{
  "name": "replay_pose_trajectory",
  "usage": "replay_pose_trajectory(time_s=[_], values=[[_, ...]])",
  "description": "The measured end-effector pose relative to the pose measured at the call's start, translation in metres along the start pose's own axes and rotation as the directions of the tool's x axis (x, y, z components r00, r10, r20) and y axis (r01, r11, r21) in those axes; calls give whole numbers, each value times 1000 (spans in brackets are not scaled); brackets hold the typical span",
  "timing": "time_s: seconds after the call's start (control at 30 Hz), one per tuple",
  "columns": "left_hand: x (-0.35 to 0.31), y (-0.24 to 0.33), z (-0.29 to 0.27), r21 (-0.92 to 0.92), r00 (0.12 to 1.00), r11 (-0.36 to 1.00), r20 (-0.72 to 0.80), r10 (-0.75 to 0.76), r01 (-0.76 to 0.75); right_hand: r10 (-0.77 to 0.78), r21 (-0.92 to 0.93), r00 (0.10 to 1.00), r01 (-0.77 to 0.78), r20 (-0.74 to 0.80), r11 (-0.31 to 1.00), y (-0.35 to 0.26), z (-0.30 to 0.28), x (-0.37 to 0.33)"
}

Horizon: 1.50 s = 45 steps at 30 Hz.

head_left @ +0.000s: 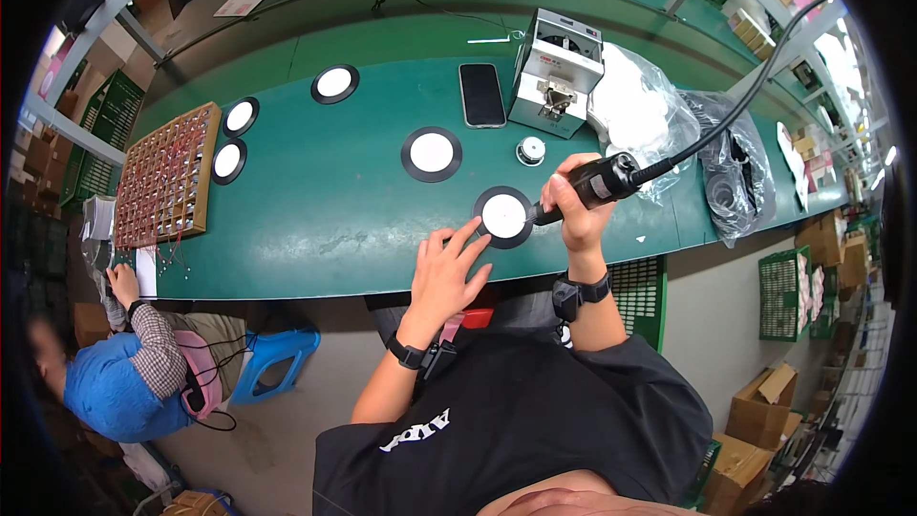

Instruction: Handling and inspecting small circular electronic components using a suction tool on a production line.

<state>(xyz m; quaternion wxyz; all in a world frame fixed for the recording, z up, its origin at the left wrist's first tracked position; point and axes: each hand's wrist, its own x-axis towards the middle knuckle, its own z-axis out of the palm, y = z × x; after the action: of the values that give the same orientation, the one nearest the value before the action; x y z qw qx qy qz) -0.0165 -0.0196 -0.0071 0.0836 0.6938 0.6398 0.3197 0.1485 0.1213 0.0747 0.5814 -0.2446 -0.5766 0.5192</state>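
At the table's near edge lies a white disc with a black rim (503,216). My left hand (443,273) rests beside it, fingers spread, with fingertips touching the rim's left side. My right hand (581,220) grips a black corded electric hand tool (602,182), which looks like an electric screwdriver. It is tilted, its front end at the disc's right side; the exact contact is too small to make out. Just above left lies another black-rimmed disc (432,154). A small round silver part (530,150) sits beyond my right hand.
Three more discs lie farther left, one of them at the back (334,84). A wooden compartment tray (205,172) holds parts with red wires. At the back are a phone (481,96), a grey machine (556,76) and plastic bags (642,96). Another person (129,373) sits at the left.
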Motion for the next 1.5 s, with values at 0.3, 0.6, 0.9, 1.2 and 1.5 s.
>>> replay_pose_trajectory(time_s=[0.3, 0.6, 0.9, 1.2, 1.5], values=[[-3, -1, -1, 3, 1000, 1000, -11, 14, -14, -234, 84, 972, 236, -38, 968, -31, -15, 71], [1, 3, 1, -5, 1000, 1000, 7, 27, -27, -303, -105, 942, 290, -143, 951, 6, -22, 190], [-3, 1, -5, 7, 998, 1000, 54, 29, -30, -78, 89, 995, 73, 64, 993, -29, -3, 111], [3, 3, -16, -9, 979, 992, 162, 123, -123, -72, 62, 985, 63, 156, 996, -14, -8, 34], [4, 5, -15, -4, 983, 995, 154, 104, -104, -16, -4, 982, 17, 191, 1000, 1, -14, 21]])
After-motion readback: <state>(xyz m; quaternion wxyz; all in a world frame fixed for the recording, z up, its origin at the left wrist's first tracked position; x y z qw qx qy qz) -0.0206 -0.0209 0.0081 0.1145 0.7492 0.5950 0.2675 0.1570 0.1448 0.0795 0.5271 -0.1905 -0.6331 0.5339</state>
